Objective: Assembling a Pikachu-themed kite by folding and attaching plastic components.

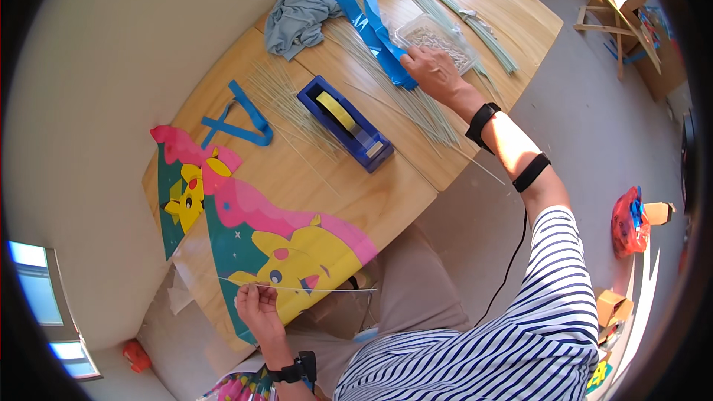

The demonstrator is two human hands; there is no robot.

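My left hand [260,313] is closed in a pinch on a thin pale rod [327,289], which lies level over the near edge of a printed triangular sheet [297,252]. The sheet is green, pink and yellow with a cartoon animal on it. Farther off, my right hand [434,73] reaches over the table with its fingers curled. Its fingertips meet the edge of a shiny blue plastic strip [382,48]. Just beside that hand stands a clear plastic box [423,32] of small white pieces. Whatever the right fingers may grip is hidden.
A blue tape dispenser [345,122] stands mid-table amid thin rods [290,104]. Around it lie a second printed sheet [186,193], a blue ribbon loop [241,122], a grey-blue cloth [297,18] and a rod bundle [475,26]. A cable [514,267] hangs right of my legs.
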